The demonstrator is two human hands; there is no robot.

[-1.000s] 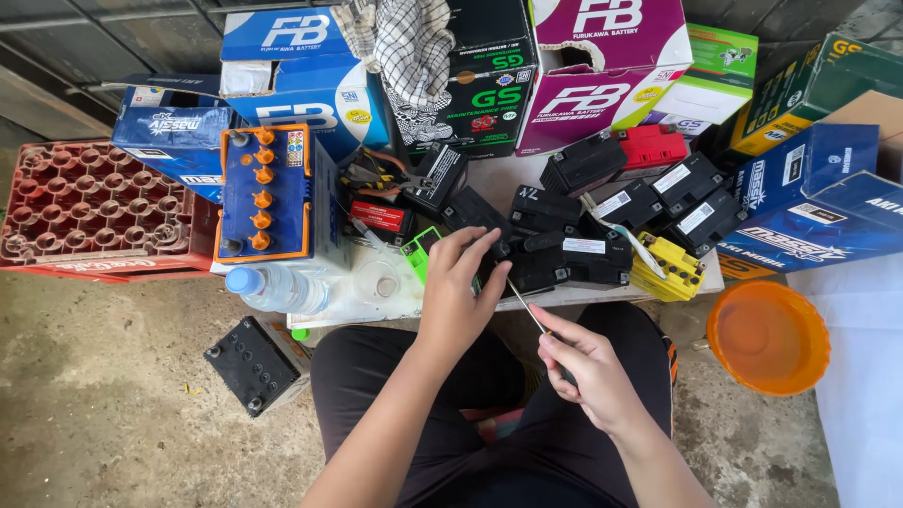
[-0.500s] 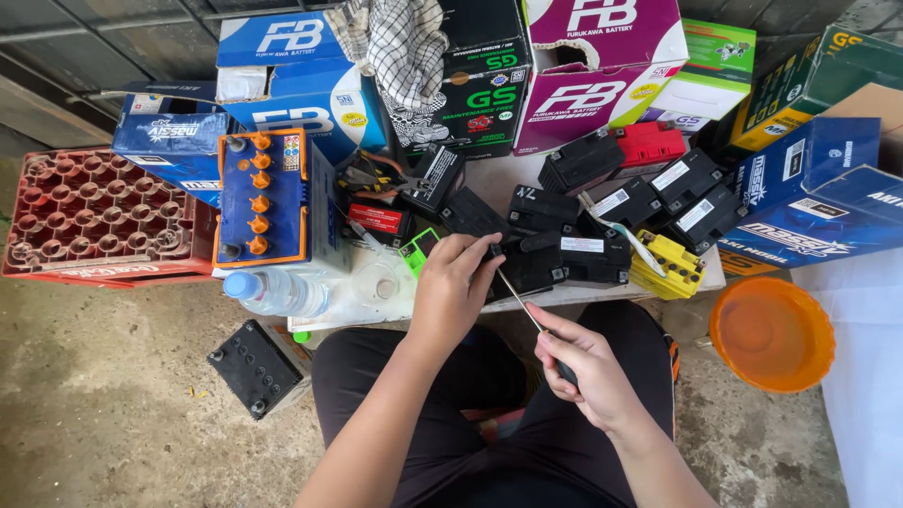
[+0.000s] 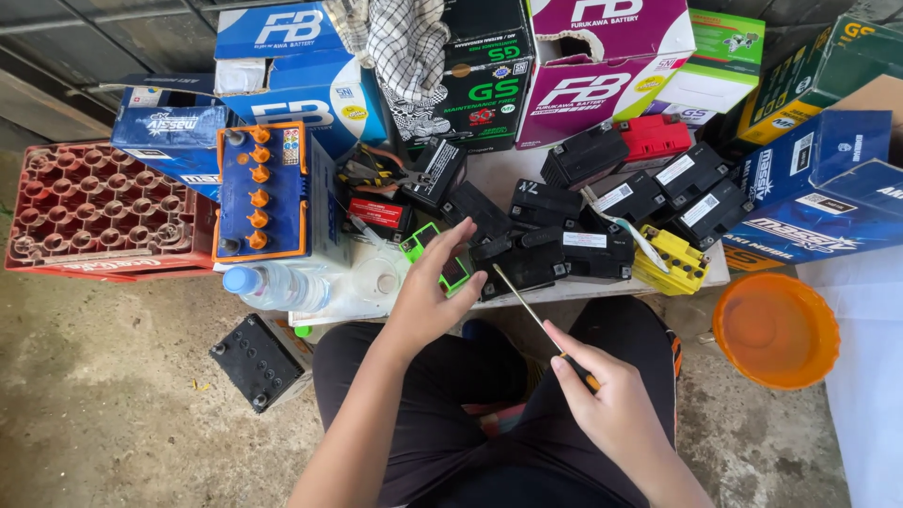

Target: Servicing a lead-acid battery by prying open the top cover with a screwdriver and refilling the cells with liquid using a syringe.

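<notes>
A seated person works over a low white table [image 3: 602,287] crowded with small black batteries [image 3: 564,254]. The left hand [image 3: 428,296] is cupped around a small green-framed device [image 3: 442,259], thumb and fingers gripping its edges at the table's front edge. The right hand [image 3: 611,400] is closed around the dark handle of a screwdriver [image 3: 536,315], whose thin metal shaft slants up and left, its tip close to the nearest battery and just beside the left fingertips; whether the tip touches anything cannot be told.

Behind the batteries lie a red battery [image 3: 654,139] and, at the right front corner, a yellow cap strip [image 3: 670,261]. At the table's left end stands a larger blue-topped battery [image 3: 263,193] with a row of orange caps, and in front of it a clear plastic bottle [image 3: 282,285] lies on its side. Pliers [image 3: 372,174] rest among the clutter near the middle.

Cardboard cartons [image 3: 489,66] in blue, black-green, magenta and green are stacked along the back and right, with a checked cloth [image 3: 400,42] draped over one. A red crate [image 3: 94,212] sits on the concrete floor [image 3: 94,404] at left, a black battery [image 3: 259,362] lies on the floor near the person's left knee, and an orange bowl [image 3: 776,329] stands on the floor at right.
</notes>
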